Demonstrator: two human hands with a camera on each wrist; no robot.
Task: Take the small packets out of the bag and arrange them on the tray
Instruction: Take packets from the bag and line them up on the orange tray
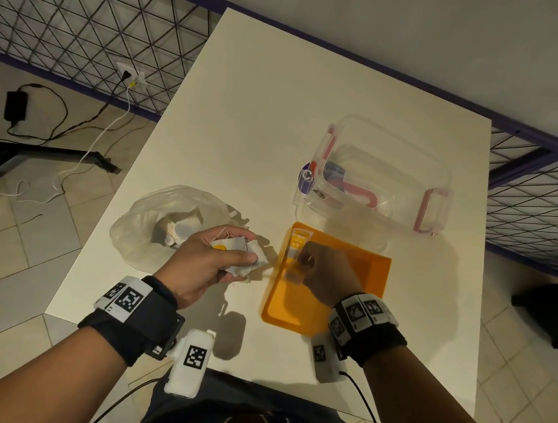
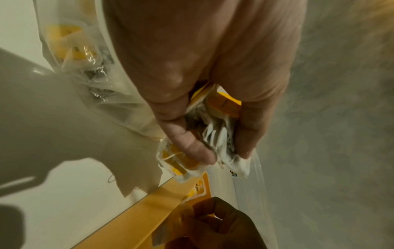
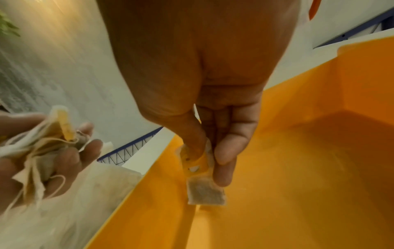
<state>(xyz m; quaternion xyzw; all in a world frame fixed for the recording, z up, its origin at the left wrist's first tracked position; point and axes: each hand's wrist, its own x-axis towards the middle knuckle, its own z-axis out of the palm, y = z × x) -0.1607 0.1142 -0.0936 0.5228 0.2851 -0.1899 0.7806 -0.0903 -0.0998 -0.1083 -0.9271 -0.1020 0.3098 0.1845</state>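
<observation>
My left hand (image 1: 217,256) grips a bunch of small tea-bag packets (image 1: 249,253) with yellow tags and strings, held just left of the orange tray (image 1: 350,270); the same bunch (image 2: 213,134) fills the left wrist view. My right hand (image 1: 313,266) is over the tray's left side and pinches one packet (image 3: 205,190) by its top, hanging just above the tray floor (image 3: 298,185). One packet (image 1: 298,241) lies in the tray's far left corner. The clear plastic bag (image 1: 166,223) lies on the table to the left, with more packets inside.
A clear plastic container (image 1: 377,177) with pink clasps stands beyond the tray. The white table (image 1: 264,106) stretches away behind it. A wire fence (image 1: 84,18) and cables on the tiled floor (image 1: 39,124) are to the left.
</observation>
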